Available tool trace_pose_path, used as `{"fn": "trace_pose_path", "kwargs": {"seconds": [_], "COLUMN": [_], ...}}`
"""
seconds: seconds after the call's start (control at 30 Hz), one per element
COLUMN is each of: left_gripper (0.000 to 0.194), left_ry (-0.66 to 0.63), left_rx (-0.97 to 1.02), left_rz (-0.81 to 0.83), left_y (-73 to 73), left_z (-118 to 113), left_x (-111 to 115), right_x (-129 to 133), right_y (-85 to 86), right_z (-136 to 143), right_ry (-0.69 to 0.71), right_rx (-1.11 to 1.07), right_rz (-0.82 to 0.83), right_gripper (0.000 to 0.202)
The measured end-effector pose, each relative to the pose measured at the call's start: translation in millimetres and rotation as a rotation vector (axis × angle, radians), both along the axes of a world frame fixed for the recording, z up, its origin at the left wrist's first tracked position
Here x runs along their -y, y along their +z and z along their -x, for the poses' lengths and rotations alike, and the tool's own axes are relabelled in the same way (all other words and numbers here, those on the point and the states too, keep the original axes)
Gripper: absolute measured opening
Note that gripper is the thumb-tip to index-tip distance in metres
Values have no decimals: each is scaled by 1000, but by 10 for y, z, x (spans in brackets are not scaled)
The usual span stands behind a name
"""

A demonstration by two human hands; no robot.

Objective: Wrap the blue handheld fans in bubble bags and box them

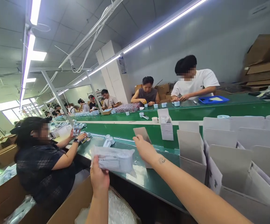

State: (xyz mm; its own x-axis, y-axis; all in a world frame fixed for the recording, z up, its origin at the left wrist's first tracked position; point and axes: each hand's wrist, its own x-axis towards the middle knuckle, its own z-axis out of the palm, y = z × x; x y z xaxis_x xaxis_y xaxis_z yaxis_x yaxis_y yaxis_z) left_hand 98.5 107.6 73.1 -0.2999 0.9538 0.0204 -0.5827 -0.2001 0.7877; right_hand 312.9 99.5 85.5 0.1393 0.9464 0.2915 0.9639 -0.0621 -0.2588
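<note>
My left hand [99,177] is closed around a clear plastic bag [116,158] with a pale blue and white device inside. The device has a round part at its right end, and its exact kind is blurred by the plastic. My right hand [146,151] has its fingers closed at the raised flap of a small cardboard box [143,133] on the green bench. Most of that box is hidden behind the hand and wrist. To the right stand several open white boxes [230,161] with their flaps up. Below my left hand is a carton [76,202] with plastic bags in it.
A green bench [135,182] runs beside a conveyor belt [125,122]. An open white box [166,127] stands on the belt. Pale blue devices [109,141] lie on the bench. At the left a co-worker [44,165] handles similar devices. Others work across the belt.
</note>
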Motion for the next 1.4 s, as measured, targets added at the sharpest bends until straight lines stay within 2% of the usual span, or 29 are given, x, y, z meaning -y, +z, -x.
{"fn": "trace_pose_path", "kwargs": {"seconds": [0.13, 0.27, 0.33, 0.4, 0.47, 0.57, 0.63, 0.77, 0.87, 0.97, 1.07, 1.13, 1.2, 1.3, 1.4], "left_gripper": [23, 27, 30, 33, 32, 27, 25, 28, 35, 38, 25, 18, 27, 43, 43], "left_ry": [15, -53, -85, -114, -137, -146, -151, -156, -190, -277, -399, -461, -508, -594, -668], "left_rx": [56, 43, -5, -70, -118, -142, -150, -128, -145, -389, -833, -1142, -1461, -1877, -2052], "left_rz": [-87, -128, -126, -118, -87, -15, -4, -55, -158, -380, -612, -744, -872, -991, -1041], "left_y": [250, 373, 362, 316, 266, 249, 300, 490, 583, 597, 652, 773, 947, 1156, 1143], "left_z": [-137, -336, -427, -497, -543, -573, -585, -668, -778, -800, -664, -561, -544, -750, -1090], "left_x": [-178, -330, -406, -477, -531, -562, -554, -529, -530, -541, -552, -553, -550, -551, -568], "right_x": [169, 306, 349, 351, 305, 204, 164, 161, 152, 140, 154, 164, 155, 107, 70], "right_y": [-231, -300, -251, -177, -112, -78, -88, -114, -143, -204, -283, -330, -364, -398, -436], "right_z": [116, 16, -85, -208, -340, -515, -594, -650, -627, -601, -603, -599, -573, -513, -496], "right_ry": [136, 314, 311, 213, 133, 162, 218, 309, 320, 306, 295, 296, 306, 315, 303], "right_rx": [-6, -82, -123, -183, -302, -465, -487, -536, -589, -629, -697, -741, -768, -771, -771], "right_rz": [-36, -226, -332, -378, -297, -103, -69, -12, 2, -54, -78, -67, -64, -85, -112], "right_gripper": [67, 52, 38, 31, 38, 50, 52, 68, 62, 68, 71, 66, 63, 64, 64]}}
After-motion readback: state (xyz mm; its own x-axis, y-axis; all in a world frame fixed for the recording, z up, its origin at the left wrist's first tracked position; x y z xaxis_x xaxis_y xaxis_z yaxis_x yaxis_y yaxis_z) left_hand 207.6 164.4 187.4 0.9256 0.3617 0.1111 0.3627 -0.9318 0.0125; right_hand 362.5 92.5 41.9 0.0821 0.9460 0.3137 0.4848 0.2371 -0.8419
